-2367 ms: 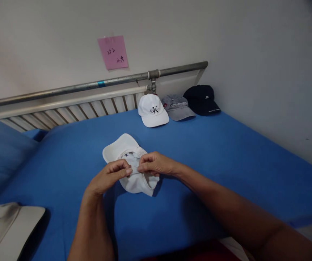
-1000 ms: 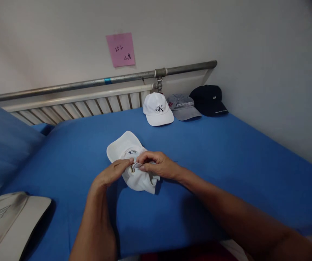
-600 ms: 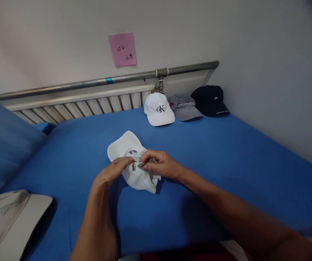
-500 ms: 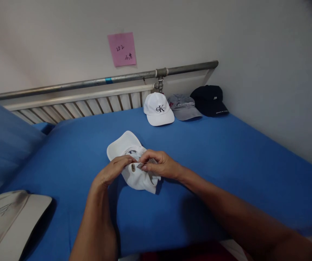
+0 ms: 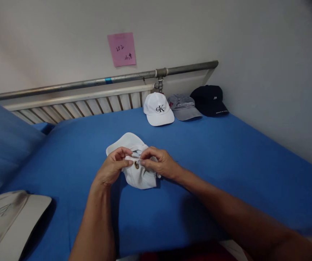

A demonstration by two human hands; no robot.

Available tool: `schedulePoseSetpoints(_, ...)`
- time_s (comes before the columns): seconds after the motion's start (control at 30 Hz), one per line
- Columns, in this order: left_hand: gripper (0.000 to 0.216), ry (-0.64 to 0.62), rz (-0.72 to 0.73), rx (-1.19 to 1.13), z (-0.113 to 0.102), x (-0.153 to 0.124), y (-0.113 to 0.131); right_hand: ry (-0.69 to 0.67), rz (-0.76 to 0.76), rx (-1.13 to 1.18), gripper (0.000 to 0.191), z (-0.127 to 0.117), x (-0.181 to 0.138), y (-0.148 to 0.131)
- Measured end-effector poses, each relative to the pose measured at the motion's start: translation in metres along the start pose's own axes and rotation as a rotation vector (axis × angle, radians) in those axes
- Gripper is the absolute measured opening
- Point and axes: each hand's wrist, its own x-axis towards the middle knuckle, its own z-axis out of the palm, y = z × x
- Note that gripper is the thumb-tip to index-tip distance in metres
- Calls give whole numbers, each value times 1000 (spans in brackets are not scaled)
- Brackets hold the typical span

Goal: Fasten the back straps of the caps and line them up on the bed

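In the middle of the blue-covered surface [image 5: 91,137], a white baseball cap [image 5: 142,178] lies with its inside facing up and its brim toward the far left. My left hand [image 5: 112,166] pinches the edge of its band between thumb and fingers. On the other side of the opening, my right hand [image 5: 161,161] grips the end of a thin strap at the same edge. A small brass-coloured oval eyelet or buckle [image 5: 136,165] shows on the fabric between the hands. The fingers hide part of the cap's inside.
Along the back stand a white cap with black letters [image 5: 158,108], a grey cap [image 5: 184,107] and a black cap [image 5: 209,100]. A beige cap [image 5: 15,221] lies at the near left. Behind are a radiator [image 5: 85,105], a metal pipe [image 5: 77,87] and a pink note [image 5: 122,49].
My left hand's fingers have shifted from lying over the cap's edge to pinching it. The edge with the brass-coloured piece has turned slightly up and to the right.
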Motion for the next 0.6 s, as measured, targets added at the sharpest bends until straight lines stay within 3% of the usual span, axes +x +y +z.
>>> schedulePoseSetpoints(0.2,28,29,5,-4,1,3,-5,74,-34,-113,4,4,-2,-1)
schedulePoseSetpoints(0.6,27,13,-16,64,5,2,-4,63,-224,-233,16,9,-2,9)
